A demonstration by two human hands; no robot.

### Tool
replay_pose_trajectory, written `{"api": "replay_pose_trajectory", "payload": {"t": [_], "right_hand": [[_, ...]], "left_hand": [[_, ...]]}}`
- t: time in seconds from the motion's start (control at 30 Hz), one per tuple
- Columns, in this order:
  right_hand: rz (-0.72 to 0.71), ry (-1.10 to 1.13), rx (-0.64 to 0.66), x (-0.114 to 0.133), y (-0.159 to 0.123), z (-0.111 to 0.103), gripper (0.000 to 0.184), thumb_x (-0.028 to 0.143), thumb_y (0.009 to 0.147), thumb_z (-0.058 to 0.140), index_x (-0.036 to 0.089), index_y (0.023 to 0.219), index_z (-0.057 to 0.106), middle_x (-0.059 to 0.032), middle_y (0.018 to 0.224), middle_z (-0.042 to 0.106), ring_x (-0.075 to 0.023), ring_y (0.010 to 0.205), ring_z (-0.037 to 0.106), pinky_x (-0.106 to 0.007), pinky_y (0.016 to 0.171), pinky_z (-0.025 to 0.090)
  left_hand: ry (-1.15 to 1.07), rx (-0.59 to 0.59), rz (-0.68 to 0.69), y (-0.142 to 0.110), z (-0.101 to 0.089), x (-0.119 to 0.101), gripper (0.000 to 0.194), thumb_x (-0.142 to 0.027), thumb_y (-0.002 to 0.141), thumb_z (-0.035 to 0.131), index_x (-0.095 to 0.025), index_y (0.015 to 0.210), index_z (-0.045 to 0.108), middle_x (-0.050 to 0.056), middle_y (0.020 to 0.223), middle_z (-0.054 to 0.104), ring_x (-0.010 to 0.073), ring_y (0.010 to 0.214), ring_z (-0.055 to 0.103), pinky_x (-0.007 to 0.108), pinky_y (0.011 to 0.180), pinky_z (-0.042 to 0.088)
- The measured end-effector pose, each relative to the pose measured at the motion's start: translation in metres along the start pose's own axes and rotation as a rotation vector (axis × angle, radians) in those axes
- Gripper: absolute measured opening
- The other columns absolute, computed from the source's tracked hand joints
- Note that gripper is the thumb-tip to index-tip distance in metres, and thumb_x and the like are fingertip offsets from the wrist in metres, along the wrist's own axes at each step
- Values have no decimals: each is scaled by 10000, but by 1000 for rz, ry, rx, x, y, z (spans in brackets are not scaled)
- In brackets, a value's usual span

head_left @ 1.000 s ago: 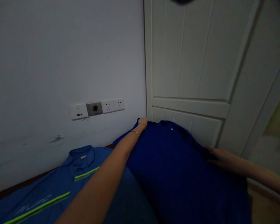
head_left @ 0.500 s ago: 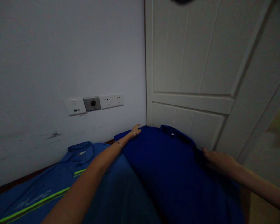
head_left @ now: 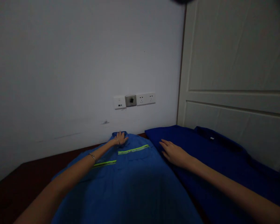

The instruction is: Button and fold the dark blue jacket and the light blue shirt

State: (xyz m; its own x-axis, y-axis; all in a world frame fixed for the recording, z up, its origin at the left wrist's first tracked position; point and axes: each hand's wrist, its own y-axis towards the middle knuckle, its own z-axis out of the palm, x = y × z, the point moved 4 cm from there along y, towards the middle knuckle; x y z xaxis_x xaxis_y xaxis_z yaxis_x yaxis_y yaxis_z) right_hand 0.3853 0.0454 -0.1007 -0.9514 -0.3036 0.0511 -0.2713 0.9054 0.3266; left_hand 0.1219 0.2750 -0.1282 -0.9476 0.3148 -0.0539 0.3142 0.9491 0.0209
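Observation:
A blue work jacket [head_left: 135, 174] with yellow-green reflective stripes lies spread out, its collar toward the wall. My left hand [head_left: 121, 138] rests with fingers spread at the collar, which it partly covers. To the right lies a darker blue garment [head_left: 200, 155], with a small white label inside its neckline. My right hand [head_left: 175, 152] is over this garment's left side, near the jacket's edge. Its fingers are outstretched and nothing shows in them. Whether the right hand touches the cloth I cannot tell. The lower parts of both garments run out of view.
The garments lie on a dark reddish-brown surface [head_left: 23, 186]. Behind them rises a white wall [head_left: 72, 62] with a row of sockets and switch plates [head_left: 135, 100]. A pale panelled door [head_left: 224, 62] stands at the right, close to the darker garment.
The view has turned left. My left hand has moved from the darker garment to the jacket's collar. My right hand has left the darker garment's right edge and come left.

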Motion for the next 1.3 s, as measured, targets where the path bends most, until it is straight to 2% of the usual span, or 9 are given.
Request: {"api": "replay_pose_trajectory", "payload": {"t": [0.2,0.37,0.47,0.63,1.07,1.13,1.2,1.23,1.3], "right_hand": [[-197,142,76,54,67,61,614,423,860,393,103,1377,305,-178,1426,278,-286,1313,247,-431,1051,255],[-116,109,192,76,100,101,609,526,874,284,173,1366,349,-160,1447,235,-319,1319,212,-497,1041,193],[-82,95,217,84,116,116,607,547,873,247,216,1375,328,-141,1450,238,-317,1324,196,-542,1031,146],[-65,108,230,90,129,131,599,585,866,198,288,1372,316,-103,1451,257,-303,1322,208,-562,1019,122],[-135,129,226,107,152,138,551,552,866,273,303,1350,355,-94,1442,282,-288,1308,246,-528,1012,147],[-134,140,216,106,154,137,549,553,857,302,296,1336,383,-96,1431,305,-293,1298,264,-529,1006,161],[-106,154,190,108,156,133,533,539,846,348,278,1301,440,-97,1402,360,-293,1275,306,-513,1001,191],[-87,161,167,111,157,130,509,515,843,374,261,1271,479,-98,1372,404,-287,1253,339,-490,997,216],[-51,169,100,124,161,122,421,425,847,410,220,1180,564,-101,1270,510,-259,1185,419,-415,972,283]], "left_hand": [[49,84,-134,-63,21,94,739,-599,834,256,-109,1388,238,221,1449,158,362,1329,146,550,1006,202],[36,121,-175,-96,44,134,725,-597,846,167,-149,1416,170,143,1478,98,302,1350,103,541,1038,153],[19,67,-150,-106,49,139,693,-598,847,161,-203,1416,166,100,1487,76,285,1356,84,566,1029,146],[-3,16,-136,-113,47,140,689,-611,841,177,-219,1406,208,103,1482,124,284,1353,111,575,1029,130],[-44,-20,-190,-121,47,171,679,-584,843,219,-192,1397,237,126,1477,142,316,1342,132,611,999,124],[-72,-78,-195,-121,43,169,648,-541,828,321,-179,1366,316,142,1459,206,339,1322,179,610,992,150],[-143,-206,-164,-119,34,162,559,-434,769,477,-180,1268,468,144,1400,338,345,1279,268,573,996,195],[-223,-286,-145,-115,29,157,481,-362,725,538,-185,1172,558,134,1342,423,332,1248,321,533,1003,222],[-547,-455,-158,-105,18,147,284,-236,631,603,-181,899,679,103,1153,581,287,1158,432,429,993,294]]}}
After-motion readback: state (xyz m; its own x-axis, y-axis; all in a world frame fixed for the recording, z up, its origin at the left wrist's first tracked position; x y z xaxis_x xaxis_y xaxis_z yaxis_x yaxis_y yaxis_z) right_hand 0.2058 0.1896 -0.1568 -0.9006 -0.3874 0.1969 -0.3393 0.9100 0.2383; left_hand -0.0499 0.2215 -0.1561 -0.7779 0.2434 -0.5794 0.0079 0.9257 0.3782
